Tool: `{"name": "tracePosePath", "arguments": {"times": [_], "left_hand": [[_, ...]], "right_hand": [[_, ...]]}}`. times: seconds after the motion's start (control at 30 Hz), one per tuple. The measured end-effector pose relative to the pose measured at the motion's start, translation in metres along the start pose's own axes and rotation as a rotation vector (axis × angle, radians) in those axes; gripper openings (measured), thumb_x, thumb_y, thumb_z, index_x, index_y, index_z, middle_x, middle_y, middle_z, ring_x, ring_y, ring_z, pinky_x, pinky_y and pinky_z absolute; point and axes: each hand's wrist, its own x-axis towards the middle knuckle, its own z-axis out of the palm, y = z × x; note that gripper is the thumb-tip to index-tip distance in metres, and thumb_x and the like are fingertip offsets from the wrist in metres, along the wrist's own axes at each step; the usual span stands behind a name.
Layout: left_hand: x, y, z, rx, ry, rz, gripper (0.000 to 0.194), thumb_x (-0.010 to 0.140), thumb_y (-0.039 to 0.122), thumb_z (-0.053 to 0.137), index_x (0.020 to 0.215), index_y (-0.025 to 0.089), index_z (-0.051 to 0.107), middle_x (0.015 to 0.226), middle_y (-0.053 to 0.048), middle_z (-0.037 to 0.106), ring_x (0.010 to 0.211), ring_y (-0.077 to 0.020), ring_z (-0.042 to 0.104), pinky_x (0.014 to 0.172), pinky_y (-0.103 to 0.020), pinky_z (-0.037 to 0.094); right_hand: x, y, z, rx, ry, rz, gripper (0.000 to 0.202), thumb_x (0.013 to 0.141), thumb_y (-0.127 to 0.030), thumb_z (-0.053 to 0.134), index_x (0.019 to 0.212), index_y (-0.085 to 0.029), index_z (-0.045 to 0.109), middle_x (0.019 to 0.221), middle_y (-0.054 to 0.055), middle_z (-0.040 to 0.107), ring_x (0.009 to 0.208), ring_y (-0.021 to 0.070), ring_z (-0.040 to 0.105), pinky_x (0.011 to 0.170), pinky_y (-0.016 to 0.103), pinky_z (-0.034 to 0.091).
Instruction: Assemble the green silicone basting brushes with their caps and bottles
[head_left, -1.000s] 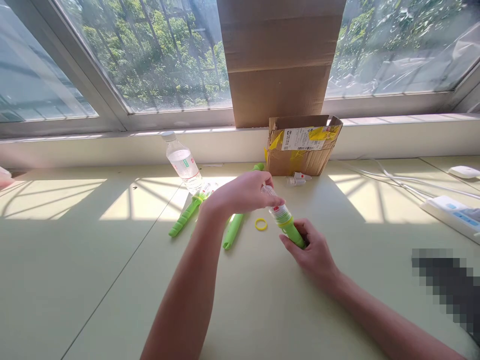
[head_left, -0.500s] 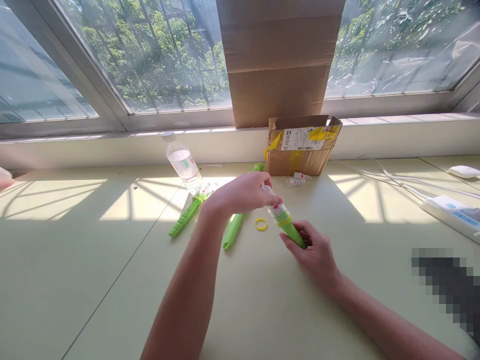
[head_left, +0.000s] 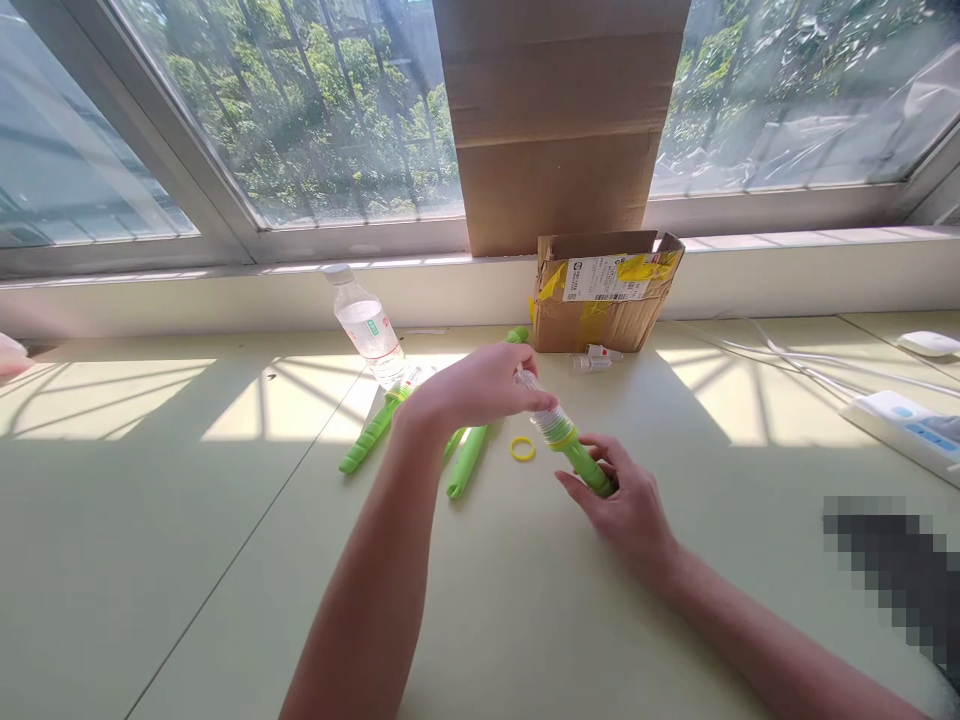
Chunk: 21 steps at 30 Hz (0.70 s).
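Note:
In the head view, my left hand pinches the clear ribbed plastic top of a green tube from above. A yellow ring sits where the clear part meets the green. My right hand is around the tube's lower end, the thumb spread a little from the fingers. The tube slants, clear end up and to the left. A loose yellow ring lies on the table just left of it. Behind my left wrist are another green tube and a green twisted piece with a clear top, both partly hidden.
A bottle with a white cap stands at the back left. An open cardboard box is by the window ledge, with small clear plastic parts before it. A white power strip and cables lie at right.
The tube's clear end and my left hand have shifted slightly to the left. My right thumb and fingers have loosened a little around the green end.

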Motion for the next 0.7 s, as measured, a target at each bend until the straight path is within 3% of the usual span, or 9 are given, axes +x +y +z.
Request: {"name": "tracePosePath", "arguments": {"times": [0.27, 0.57, 0.7], "left_hand": [[-0.0006, 0.0015, -0.0024, 0.0, 0.001, 0.005, 0.033, 0.07, 0.053, 0.061, 0.084, 0.023, 0.058, 0.071, 0.001, 0.056, 0.057, -0.0139, 0.048, 0.048, -0.025, 0.031], [-0.0015, -0.0016, -0.0034, -0.032, 0.018, 0.043, 0.031, 0.072, 0.05, 0.06, 0.088, 0.024, 0.057, 0.076, 0.001, 0.057, 0.06, -0.0135, 0.049, 0.049, -0.024, 0.033], [-0.0013, -0.0015, -0.0026, -0.03, 0.011, 0.046, 0.03, 0.072, 0.049, 0.06, 0.088, 0.023, 0.057, 0.076, 0.002, 0.057, 0.062, -0.0137, 0.05, 0.049, -0.024, 0.033]], "right_hand": [[-0.0025, 0.003, 0.0007, 0.012, 0.003, 0.025, 0.018, 0.085, -0.036, 0.06, 0.093, -0.022, 0.051, 0.06, -0.006, 0.045, 0.049, 0.0111, 0.041, 0.046, 0.021, 0.033], [0.0014, -0.0045, -0.0026, -0.018, 0.003, -0.076, 0.019, 0.092, -0.034, 0.049, 0.1, -0.019, 0.057, 0.074, 0.001, 0.055, 0.063, 0.0148, 0.05, 0.059, 0.024, 0.039], [0.001, -0.0027, -0.0016, -0.021, 0.01, -0.057, 0.022, 0.086, -0.034, 0.058, 0.103, -0.02, 0.055, 0.076, -0.001, 0.055, 0.058, 0.013, 0.049, 0.056, 0.023, 0.039]]}}
